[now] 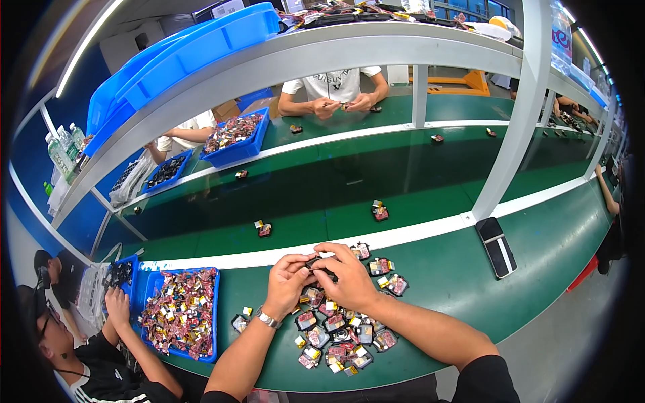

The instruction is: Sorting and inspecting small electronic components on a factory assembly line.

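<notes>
My left hand [287,285] and my right hand [346,281] meet above the green bench, fingertips closed on a small black electronic part [313,263]. The fingers cover most of it, so its exact kind is hidden. Below and around my wrists lies a heap of small electronic assemblies [336,324], with dark rims, reddish circuit boards and yellow-and-white blocks. Several of these reach out past my right hand, such as one assembly [381,266]. A single assembly [240,324] sits left of my left wrist, which wears a metal-banded watch [269,320].
A blue bin [216,316] of reddish boards stands left, beside a co-worker's hands [117,305] and a smaller bin of black parts. A dark phone-shaped object [496,248] lies right. Assemblies dot the green conveyor [322,181]; beyond it another person handles a part. A metal shelf frame [514,121] rises ahead.
</notes>
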### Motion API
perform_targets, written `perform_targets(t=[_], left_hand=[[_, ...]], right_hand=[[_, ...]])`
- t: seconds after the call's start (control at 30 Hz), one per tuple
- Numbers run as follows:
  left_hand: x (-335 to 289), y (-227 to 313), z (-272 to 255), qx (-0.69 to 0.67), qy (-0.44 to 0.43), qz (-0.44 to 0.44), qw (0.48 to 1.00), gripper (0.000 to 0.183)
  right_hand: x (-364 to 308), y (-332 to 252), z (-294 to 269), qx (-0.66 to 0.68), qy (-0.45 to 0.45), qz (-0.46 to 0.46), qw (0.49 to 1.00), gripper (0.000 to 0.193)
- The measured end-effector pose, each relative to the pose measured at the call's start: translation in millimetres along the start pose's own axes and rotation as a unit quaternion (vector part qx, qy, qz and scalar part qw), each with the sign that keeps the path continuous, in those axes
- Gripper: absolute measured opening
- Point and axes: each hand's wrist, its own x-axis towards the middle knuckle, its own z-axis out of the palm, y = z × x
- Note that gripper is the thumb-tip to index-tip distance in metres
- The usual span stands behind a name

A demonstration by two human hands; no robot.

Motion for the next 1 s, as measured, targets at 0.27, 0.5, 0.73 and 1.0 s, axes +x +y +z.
perform_targets(t=[0.27, 0.5, 0.73, 1.0], left_hand=[[0.2, 0.9, 2.0, 0.01, 0.002, -0.005, 1.0, 0.023], [0.9, -0.2, 2.5, -0.005, 0.005, -0.005, 1.0, 0.023], [1.6, 0.4, 3.9, -0.001, 0.016, -0.006, 1.0, 0.023], [1.2, 3.3, 7.7, 0.016, 0.026, -0.018, 0.999, 0.024]], right_hand=[[2.1, -3.3, -0.5, -0.023, 0.035, -0.015, 0.999, 0.015], [2.4, -3.3, -1.4, -0.067, 0.039, -0.044, 0.996, 0.024], [5.9, 2.0, -2.6, -0.173, 0.036, -0.149, 0.973, 0.027], [6.6, 1.3, -5.0, -0.215, -0.009, -0.154, 0.964, 0.017]])
